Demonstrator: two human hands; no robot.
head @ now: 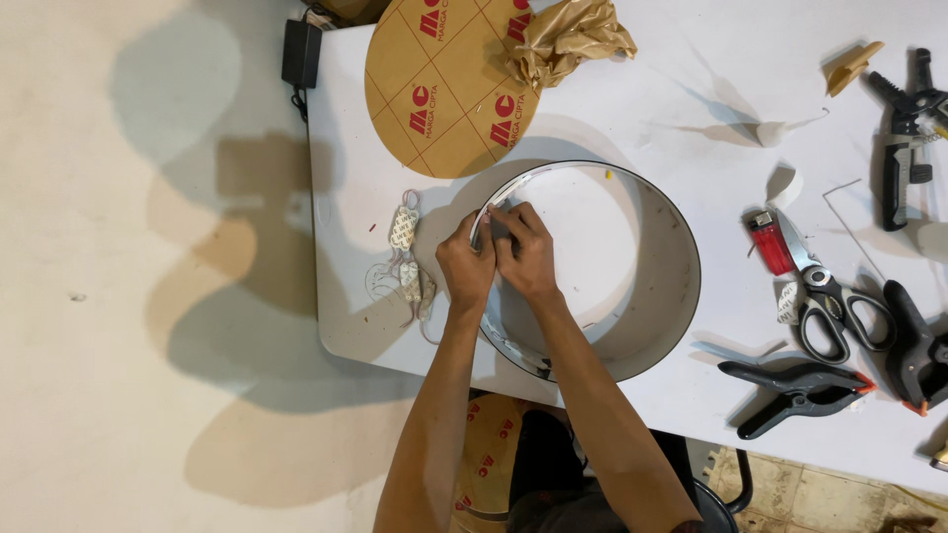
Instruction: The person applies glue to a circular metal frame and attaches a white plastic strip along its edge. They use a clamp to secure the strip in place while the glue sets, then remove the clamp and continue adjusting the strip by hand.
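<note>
A black power adapter [301, 52] is seen at the far left corner of the white table [691, 109], partly over the edge. Just right of it, a round brown cardboard disc [434, 99] with red printed marks lies flat, and a wad of crumpled brown paper [571, 38] rests on its right edge.

Below the disc, a string of small white LED modules [405, 262] joined by thin wires is laid near the table's left edge, just beside the left hand.

The left hand [464, 265] is placed on the outside of the left wall of a large round ring frame [592, 271], white within and dark along its rim. The right hand [525, 259] is placed on the inside of the same wall. The fingertips of both hands are drawn together and pinched on the upper edge of the wall; whether anything small is held between them cannot be told. The ring frame stands on the table, roughly central, its lower edge near the table's front edge.

To the right of the ring, a red lighter [768, 242] and a pair of grey-handled scissors [829, 306] are noted. Below them lies a black spring clamp [795, 387] with orange tips. A black hand tool [901, 148] is recorded at the far right.
</note>
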